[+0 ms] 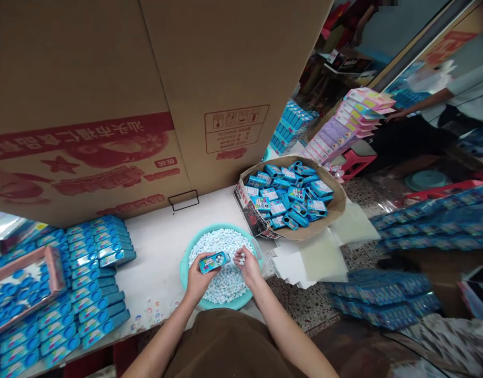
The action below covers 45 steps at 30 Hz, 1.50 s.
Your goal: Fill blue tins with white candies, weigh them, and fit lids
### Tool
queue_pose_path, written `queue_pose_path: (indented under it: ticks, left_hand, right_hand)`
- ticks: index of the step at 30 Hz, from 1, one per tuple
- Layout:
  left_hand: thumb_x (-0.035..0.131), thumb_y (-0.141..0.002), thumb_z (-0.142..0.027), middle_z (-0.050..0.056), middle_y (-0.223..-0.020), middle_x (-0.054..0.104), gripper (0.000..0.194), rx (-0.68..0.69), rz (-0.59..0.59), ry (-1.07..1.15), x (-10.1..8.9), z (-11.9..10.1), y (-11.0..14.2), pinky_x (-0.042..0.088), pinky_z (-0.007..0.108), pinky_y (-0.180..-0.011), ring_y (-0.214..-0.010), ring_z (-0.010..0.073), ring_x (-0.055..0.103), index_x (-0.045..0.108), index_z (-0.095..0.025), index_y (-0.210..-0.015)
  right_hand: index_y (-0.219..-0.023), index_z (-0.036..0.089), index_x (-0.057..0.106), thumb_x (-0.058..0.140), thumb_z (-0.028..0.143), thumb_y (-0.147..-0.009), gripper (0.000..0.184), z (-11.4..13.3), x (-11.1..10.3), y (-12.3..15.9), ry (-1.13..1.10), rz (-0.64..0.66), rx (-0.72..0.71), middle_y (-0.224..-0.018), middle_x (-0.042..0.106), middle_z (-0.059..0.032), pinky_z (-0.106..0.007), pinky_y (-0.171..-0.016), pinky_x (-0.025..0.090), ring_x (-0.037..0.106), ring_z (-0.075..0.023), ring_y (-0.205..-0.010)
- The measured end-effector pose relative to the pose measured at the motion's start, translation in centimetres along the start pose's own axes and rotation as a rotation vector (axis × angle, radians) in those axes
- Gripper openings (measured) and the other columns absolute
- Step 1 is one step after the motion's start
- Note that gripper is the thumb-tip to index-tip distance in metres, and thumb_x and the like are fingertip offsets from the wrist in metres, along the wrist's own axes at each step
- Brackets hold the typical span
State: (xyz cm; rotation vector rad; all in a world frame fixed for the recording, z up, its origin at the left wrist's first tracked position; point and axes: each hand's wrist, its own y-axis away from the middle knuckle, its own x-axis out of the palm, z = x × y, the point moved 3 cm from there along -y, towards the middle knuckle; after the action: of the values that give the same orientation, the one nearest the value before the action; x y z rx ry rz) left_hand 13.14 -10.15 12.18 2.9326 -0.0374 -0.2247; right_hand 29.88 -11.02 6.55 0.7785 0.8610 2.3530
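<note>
My left hand (199, 277) is closed round a small blue candy box (210, 264), held tilted over a turquoise basin (184, 270). White candies show in the round opening at the box's right end. Just right of it, my right hand (248, 265) has its fingers pinched on a few white candies (241, 259). Both hands are above the heap of white and pale blue candies (221, 290) that fills the basin.
Behind the basin stands a large cardboard carton (107, 79). An open carton (336, 210) of loose blue boxes sits to the right. Rows of blue boxes (95, 283) and a pink tray (56, 268) of blue lids are at left. A person's arm (426, 102) reaches toward pink boxes (347, 121).
</note>
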Motion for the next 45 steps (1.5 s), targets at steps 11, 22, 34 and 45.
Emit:
queue_pose_path:
  ticks: [11,22,34,45]
  left_hand:
    - [0.075,-0.06,-0.038,0.005,-0.096,0.067,0.041,-0.01,-0.122,-0.232,-0.8,-1.4,-1.0,0.052,0.035,-0.078,-0.088,0.0226,0.064,0.062,-0.02,-0.094]
    - [0.065,-0.067,-0.021,0.002,-0.086,0.065,0.034,0.236,0.054,-0.731,-2.8,-1.2,0.2,0.048,0.035,-0.076,-0.083,0.0207,0.057,0.066,-0.025,-0.101]
    - [0.061,-0.066,-0.018,0.002,-0.09,0.064,0.039,0.233,0.059,-0.728,-3.5,-1.0,1.1,0.047,0.035,-0.078,-0.085,0.0211,0.056,0.066,-0.027,-0.104]
    - [0.073,-0.061,-0.036,0.007,-0.1,0.068,0.037,-0.102,0.02,-0.255,-2.7,1.0,1.5,0.053,0.036,-0.076,-0.089,0.0241,0.065,0.065,-0.02,-0.094]
  right_hand:
    - [-0.074,0.02,0.071,0.055,0.051,-0.073,0.035,0.6,-1.5,-1.6,0.53,0.12,-0.275,-0.085,0.071,-0.0047,-0.033,-0.088,0.041,0.061,-0.0218,-0.092]
    - [-0.065,0.019,0.065,0.052,0.051,-0.076,0.036,0.0,-2.4,-2.4,0.58,0.107,-0.319,-0.071,0.067,-0.0033,-0.029,-0.073,0.045,0.06,-0.0185,-0.073]
    - [-0.063,0.018,0.064,0.051,0.055,-0.074,0.041,-1.7,-3.3,-2.5,0.573,0.064,-0.31,-0.067,0.066,-0.0039,-0.028,-0.069,0.045,0.059,-0.018,-0.068]
    - [-0.064,0.019,0.063,0.052,0.057,-0.073,0.041,-1.5,-3.1,-2.0,0.553,0.052,-0.301,-0.067,0.066,-0.0037,-0.028,-0.067,0.045,0.059,-0.0182,-0.067]
